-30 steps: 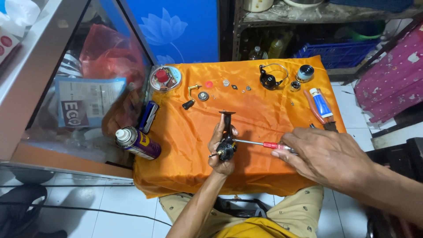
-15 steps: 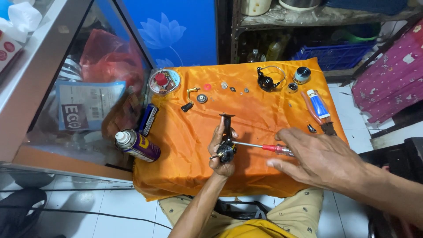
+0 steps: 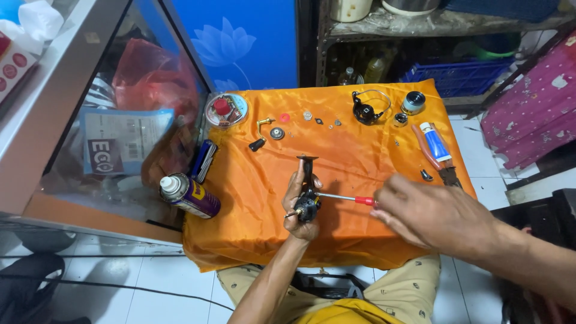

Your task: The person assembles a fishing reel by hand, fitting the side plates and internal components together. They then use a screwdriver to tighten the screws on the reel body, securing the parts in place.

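Observation:
My left hand (image 3: 298, 204) grips a black fishing reel body (image 3: 307, 198) upright over the orange cloth (image 3: 354, 162), its foot pointing away from me. My right hand (image 3: 432, 213) holds a red-handled screwdriver (image 3: 348, 198) whose shaft points left into the side of the reel body. Small loose parts lie on the cloth beyond: a crank handle (image 3: 260, 133), a gear (image 3: 276, 133), a red washer (image 3: 284, 117), a black rotor with wire bail (image 3: 367, 110) and a round spool (image 3: 413, 102).
A blue-and-white tube (image 3: 435, 143) and a brush (image 3: 447, 175) lie at the cloth's right side. A spray can (image 3: 189, 195) lies at the left edge beside a small dark case (image 3: 205, 160). A round tin (image 3: 225, 110) sits at the far left corner. A glass cabinet (image 3: 96, 138) stands left.
My right hand has slid a little left and nearer along the screwdriver handle. The reel body in my left hand stays in place.

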